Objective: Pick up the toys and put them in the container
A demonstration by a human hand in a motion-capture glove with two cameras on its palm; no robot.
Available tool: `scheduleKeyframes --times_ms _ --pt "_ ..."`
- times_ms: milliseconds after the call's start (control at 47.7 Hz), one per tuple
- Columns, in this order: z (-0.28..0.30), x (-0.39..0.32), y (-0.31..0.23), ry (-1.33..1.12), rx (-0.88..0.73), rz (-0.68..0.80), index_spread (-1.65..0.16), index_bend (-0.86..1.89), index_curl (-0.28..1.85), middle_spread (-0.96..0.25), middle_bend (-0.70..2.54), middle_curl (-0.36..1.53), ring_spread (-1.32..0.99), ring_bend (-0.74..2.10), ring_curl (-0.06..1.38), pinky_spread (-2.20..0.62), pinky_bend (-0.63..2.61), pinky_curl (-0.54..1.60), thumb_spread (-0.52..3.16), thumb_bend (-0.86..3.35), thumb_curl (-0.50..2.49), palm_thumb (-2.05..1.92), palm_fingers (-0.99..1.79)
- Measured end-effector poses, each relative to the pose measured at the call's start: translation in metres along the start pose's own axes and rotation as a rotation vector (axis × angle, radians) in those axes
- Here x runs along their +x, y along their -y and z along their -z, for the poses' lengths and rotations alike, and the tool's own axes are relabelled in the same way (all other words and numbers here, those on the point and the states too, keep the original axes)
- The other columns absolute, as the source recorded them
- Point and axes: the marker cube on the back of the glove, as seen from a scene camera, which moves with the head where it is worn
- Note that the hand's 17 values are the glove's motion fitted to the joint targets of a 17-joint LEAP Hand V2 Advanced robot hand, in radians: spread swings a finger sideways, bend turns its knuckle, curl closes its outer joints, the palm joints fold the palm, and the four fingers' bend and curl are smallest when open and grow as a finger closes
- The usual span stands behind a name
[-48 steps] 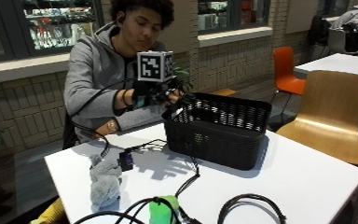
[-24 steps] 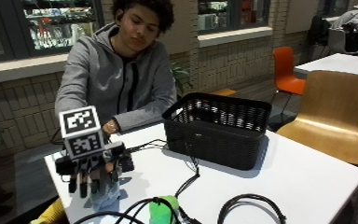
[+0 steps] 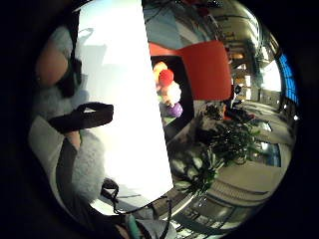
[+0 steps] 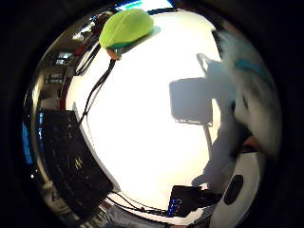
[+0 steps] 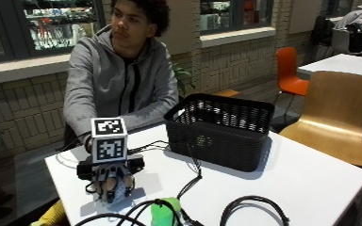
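Outside view: white table (image 5: pixel 306 179); a seated person's gloved right hand (image 5: pixel 111 181) is lowered near the front edge, fingers pointing down over a grey fluffy toy (image 5: pixel 115 194); whether they grip it cannot be told. Black mesh basket (image 5: pixel 222 129) stands well apart toward the table's middle. Green toy (image 5: pixel 167 212) lies at the front edge among black cables (image 5: pixel 256 209). Thumb-side palm view: green toy (image 4: pixel 126 27), basket (image 4: pixel 71 166), fluffy toy (image 4: pixel 251 90) close beside the palm.

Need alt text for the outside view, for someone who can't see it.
A seated person's black-gloved right hand presses down on a grey fluffy toy on the white table, beside a black perforated plastic basket and a green toy.
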Motion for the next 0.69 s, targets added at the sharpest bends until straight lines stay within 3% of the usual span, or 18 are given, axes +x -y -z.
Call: scheduleKeyframes --times_ms 168,293,440,691 --pt "0.052 -0.016 -0.001 0.069 0.103 0.081 -0.30 0.35 0.22 -0.05 0.22 0.24 -0.28 1.16 0.52 -0.36 1.25 0.42 1.31 0.39 0.63 0.79 0.71" --pt "0.128 -0.060 -0.024 0.117 0.165 0.326 -0.31 0.40 0.26 -0.09 0.23 0.26 -0.31 1.16 0.54 -0.38 1.21 0.41 1.18 0.39 0.73 0.81 0.77" --pt "0.192 -0.159 -0.086 0.175 0.318 0.521 -0.32 0.40 0.29 -0.14 0.26 0.30 -0.34 1.19 0.56 -0.39 1.19 0.42 1.04 0.37 0.84 0.81 0.81" --pt "0.211 -0.267 -0.133 0.157 0.299 0.760 -0.34 0.38 0.34 -0.21 0.29 0.36 -0.37 1.21 0.60 -0.39 1.18 0.44 0.84 0.37 1.00 0.79 0.80"
